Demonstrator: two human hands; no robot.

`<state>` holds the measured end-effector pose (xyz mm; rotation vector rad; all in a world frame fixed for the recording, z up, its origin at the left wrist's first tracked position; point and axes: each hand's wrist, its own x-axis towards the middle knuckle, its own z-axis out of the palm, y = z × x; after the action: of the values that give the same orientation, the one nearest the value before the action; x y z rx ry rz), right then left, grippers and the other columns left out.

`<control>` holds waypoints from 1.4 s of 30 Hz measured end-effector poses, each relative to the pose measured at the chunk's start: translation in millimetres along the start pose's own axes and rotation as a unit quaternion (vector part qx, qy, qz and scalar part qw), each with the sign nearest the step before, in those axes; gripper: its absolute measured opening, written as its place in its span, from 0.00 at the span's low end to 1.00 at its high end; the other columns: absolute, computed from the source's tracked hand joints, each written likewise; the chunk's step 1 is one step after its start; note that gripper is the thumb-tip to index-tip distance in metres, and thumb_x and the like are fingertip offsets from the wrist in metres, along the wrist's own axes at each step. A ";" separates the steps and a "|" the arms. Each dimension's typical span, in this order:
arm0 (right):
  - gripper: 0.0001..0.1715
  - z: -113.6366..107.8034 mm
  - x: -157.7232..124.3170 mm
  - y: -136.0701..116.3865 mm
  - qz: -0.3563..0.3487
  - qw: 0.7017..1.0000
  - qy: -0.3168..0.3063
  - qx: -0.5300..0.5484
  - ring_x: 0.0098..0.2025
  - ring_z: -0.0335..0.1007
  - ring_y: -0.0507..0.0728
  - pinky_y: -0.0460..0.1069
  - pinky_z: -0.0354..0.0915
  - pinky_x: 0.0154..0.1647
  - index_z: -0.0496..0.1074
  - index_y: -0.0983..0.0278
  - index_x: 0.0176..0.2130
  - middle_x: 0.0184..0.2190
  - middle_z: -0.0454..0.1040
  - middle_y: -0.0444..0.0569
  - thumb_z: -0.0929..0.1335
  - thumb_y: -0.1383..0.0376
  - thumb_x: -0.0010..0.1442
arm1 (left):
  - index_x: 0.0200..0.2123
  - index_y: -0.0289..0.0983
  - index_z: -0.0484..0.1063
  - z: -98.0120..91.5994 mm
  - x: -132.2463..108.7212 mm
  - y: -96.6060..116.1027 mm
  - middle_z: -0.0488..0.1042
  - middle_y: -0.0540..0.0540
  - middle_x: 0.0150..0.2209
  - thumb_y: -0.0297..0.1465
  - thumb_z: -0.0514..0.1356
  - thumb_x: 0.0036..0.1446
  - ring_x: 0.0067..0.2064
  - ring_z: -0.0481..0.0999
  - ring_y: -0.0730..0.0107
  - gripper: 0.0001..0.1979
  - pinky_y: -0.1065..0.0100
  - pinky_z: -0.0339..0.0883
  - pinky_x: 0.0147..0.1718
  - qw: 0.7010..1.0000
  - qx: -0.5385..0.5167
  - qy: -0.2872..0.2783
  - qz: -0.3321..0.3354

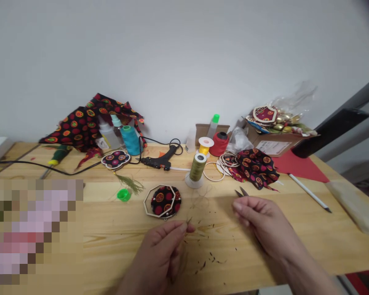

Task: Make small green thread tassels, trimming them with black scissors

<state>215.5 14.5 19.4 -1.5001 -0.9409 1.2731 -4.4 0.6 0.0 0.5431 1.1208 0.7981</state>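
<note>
My left hand (164, 250) is low at the table's front with its thumb and forefinger pinched on a small tuft of olive thread (189, 221). My right hand (261, 223) is closed round small thread snips (241, 191), whose blades stick out past the fingers. Just beyond my left hand lies a round piece of black patterned fabric (166, 199) with a wooden octagonal frame (147, 203) partly over it. An olive thread spool (197, 168) stands upright behind it, with loose thread trailing toward my hands.
The wooden table (110, 233) carries thread clippings (210, 258) near the front, a green cap (123, 195), a black glue gun (160, 160), a teal spool (131, 140), yellow and red spools, wooden rings (215, 172), patterned fabric (255, 166), a pen (309, 192) and a cardboard box (276, 143).
</note>
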 end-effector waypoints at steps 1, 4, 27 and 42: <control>0.16 9.0 -2.2 3.7 0.020 0.999 -0.024 0.028 0.17 0.51 0.45 0.43 0.46 0.19 0.75 0.68 0.22 0.15 0.66 0.41 0.75 0.56 0.44 | 0.30 0.33 0.76 1.2 -0.2 -0.5 0.52 0.61 0.10 0.42 0.66 0.45 0.13 0.46 0.83 0.17 0.75 0.39 0.13 1.000 -0.007 -0.006 -0.001; 0.14 29.9 -5.1 10.7 0.061 0.992 -0.066 0.094 0.18 0.54 0.44 0.42 0.46 0.19 0.76 0.69 0.23 0.17 0.70 0.44 0.76 0.59 0.44 | 0.31 0.33 0.76 2.2 -0.8 -1.6 0.53 0.61 0.11 0.40 0.65 0.47 0.13 0.47 0.83 0.15 0.75 0.39 0.13 1.000 -0.024 -0.013 0.005; 0.06 70.3 -60.2 33.1 -0.209 0.952 -0.074 -0.213 0.27 0.72 0.51 0.43 0.63 0.27 0.65 0.58 0.31 0.23 0.74 0.40 0.65 0.70 0.55 | 0.28 0.33 0.75 -4.4 1.7 -5.0 0.52 0.61 0.12 0.36 0.62 0.54 0.16 0.42 0.82 0.11 0.75 0.36 0.15 0.995 -0.072 -0.064 -0.033; 0.11 76.3 -57.1 43.4 0.049 0.991 -0.109 0.064 0.23 0.68 0.49 0.43 0.62 0.26 0.63 0.61 0.28 0.20 0.70 0.37 0.71 0.68 0.48 | 0.32 0.32 0.73 -2.9 3.9 -2.8 0.69 0.55 0.22 0.31 0.62 0.55 0.16 0.46 0.87 0.06 0.77 0.39 0.14 0.986 -0.154 -0.057 -0.035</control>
<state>130.0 -38.8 -9.2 -1.3393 -0.9142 1.5640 -5.5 1.9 -5.4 0.2832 0.8854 0.8490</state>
